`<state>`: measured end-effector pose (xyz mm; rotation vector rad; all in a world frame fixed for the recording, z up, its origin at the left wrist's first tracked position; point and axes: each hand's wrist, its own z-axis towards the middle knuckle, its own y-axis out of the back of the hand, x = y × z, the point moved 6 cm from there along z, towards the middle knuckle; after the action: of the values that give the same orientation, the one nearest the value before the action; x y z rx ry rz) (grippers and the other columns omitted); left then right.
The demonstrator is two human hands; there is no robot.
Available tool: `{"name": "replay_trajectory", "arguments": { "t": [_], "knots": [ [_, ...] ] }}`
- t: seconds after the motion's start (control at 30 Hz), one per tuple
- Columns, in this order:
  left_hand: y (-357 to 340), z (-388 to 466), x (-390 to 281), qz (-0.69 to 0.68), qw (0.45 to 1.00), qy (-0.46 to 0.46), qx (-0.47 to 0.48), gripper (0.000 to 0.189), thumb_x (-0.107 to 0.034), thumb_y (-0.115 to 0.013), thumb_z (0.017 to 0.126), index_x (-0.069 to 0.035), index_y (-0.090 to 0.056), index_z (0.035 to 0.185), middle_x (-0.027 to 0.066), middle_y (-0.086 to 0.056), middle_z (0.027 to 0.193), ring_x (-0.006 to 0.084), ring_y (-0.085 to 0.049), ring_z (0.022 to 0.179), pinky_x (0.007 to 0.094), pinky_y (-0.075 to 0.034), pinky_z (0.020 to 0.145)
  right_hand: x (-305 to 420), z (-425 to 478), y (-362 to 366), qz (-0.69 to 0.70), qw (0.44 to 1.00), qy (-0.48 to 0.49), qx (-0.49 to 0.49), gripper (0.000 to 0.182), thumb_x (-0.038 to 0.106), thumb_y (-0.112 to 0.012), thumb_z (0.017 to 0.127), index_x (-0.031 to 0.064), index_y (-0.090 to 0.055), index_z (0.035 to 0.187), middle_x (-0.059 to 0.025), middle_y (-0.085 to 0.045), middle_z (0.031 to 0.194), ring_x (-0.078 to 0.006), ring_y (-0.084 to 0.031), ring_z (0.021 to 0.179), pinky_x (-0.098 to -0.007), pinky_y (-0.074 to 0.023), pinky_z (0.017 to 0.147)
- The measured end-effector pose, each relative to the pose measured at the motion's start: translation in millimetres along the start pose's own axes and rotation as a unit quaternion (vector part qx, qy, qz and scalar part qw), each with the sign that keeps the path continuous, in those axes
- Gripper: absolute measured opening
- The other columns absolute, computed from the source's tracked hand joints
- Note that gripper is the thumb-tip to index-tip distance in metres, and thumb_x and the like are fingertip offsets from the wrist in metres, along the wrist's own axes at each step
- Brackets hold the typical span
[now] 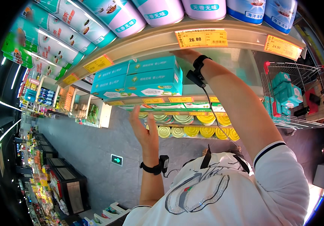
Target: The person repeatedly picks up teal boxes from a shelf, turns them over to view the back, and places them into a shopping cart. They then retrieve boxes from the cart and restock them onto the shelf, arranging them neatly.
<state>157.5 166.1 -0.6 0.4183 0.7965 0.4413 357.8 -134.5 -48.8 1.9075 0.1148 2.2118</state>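
Observation:
On a shelf board (195,90) before me, teal cartons (154,88) are stacked two high, side by side. My right hand (187,54) reaches in beside and behind them, just below the upper shelf. Its fingertips are hidden there, so whether they hold anything is unclear. In front of the cartons' lower edge, my left hand (145,130) is raised with fingers apart and nothing in it. Both wrists carry black straps with small cabled devices.
Above hangs a shelf edge (147,36) with price tags, and insect-spray cans (157,11) stand on it. Yellow-lidded tins (192,131) line the lowest shelf. A wire shopping cart (294,122) at right holds several teal boxes (287,90). Grey tiled floor (94,158) stretches left.

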Motion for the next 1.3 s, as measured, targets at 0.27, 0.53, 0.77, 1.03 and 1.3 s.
{"name": "replay_trajectory", "arguments": {
  "t": [0.27, 0.53, 0.77, 1.03, 1.3],
  "knots": [
    [-54.3, 10.6, -75.9, -0.332, 0.912, 0.098, 0.22, 0.035, -0.02, -0.056, 0.101, 0.004, -0.056, 0.126, 0.0188, -0.063, 0.125, 0.0284, -0.058, 0.118, 0.0394, -0.041, 0.105, -8.3, -21.6, 35.7, -0.158, 0.987, 0.01, -0.01, 0.031, 0.023, -0.056, 0.095, 0.0073, -0.067, 0.119, -0.0062, -0.069, 0.113, -0.0194, -0.064, 0.102, -0.0355, -0.0511, 0.089],
    [-54.9, 13.9, -288.2, -0.707, 0.345, -0.135, 0.603, 0.074, -0.056, -0.034, 0.103, 0.01, -0.059, 0.123, 0.0229, -0.062, 0.124, 0.0323, -0.061, 0.116, 0.0434, -0.044, 0.103, 110.0, -252.1, 80.3, 0.03, 0.995, -0.058, 0.076, 0.032, 0.02, -0.051, 0.099, 0.0007, -0.064, 0.121, -0.0091, -0.07, 0.109, -0.0174, -0.066, 0.099, -0.034, -0.0524, 0.09],
    [-105.2, -27.3, -416.0, -0.707, 0.122, -0.165, 0.676, 0.08, -0.064, -0.035, 0.099, 0.009, -0.059, 0.121, 0.0238, -0.062, 0.123, 0.034, -0.061, 0.115, 0.0444, -0.044, 0.103, 59.9, -377.7, 190.8, 0.144, 0.983, -0.101, -0.043, 0.031, 0.022, -0.053, 0.101, -0.0016, -0.063, 0.118, -0.0107, -0.07, 0.102, -0.018, -0.068, 0.095, -0.0325, -0.0551, 0.084],
    [-227.1, -49.1, -475.0, -0.607, 0.244, -0.089, 0.751, 0.088, -0.074, -0.035, 0.095, 0.007, -0.06, 0.119, 0.0249, -0.062, 0.121, 0.0359, -0.061, 0.114, 0.0456, -0.043, 0.103, -38.4, -495.0, 364.9, 0.138, 0.953, -0.149, -0.226, 0.032, 0.024, -0.054, 0.102, 0.0, -0.062, 0.122, -0.0102, -0.07, 0.101, -0.0171, -0.068, 0.09, -0.0316, -0.0568, 0.078],
    [-373.8, -77.0, -344.9, -0.558, 0.578, 0.259, 0.536, 0.063, -0.058, -0.035, 0.105, -0.001, -0.059, 0.119, 0.0134, -0.068, 0.106, 0.0274, -0.067, 0.102, 0.0404, -0.054, 0.09, -151.3, -528.8, 507.1, 0.098, 0.908, -0.247, -0.325, 0.028, 0.029, -0.06, 0.098, 0.0051, -0.064, 0.112, -0.0046, -0.067, 0.094, -0.0142, -0.067, 0.084, -0.0305, -0.0569, 0.07]
  ]
}}
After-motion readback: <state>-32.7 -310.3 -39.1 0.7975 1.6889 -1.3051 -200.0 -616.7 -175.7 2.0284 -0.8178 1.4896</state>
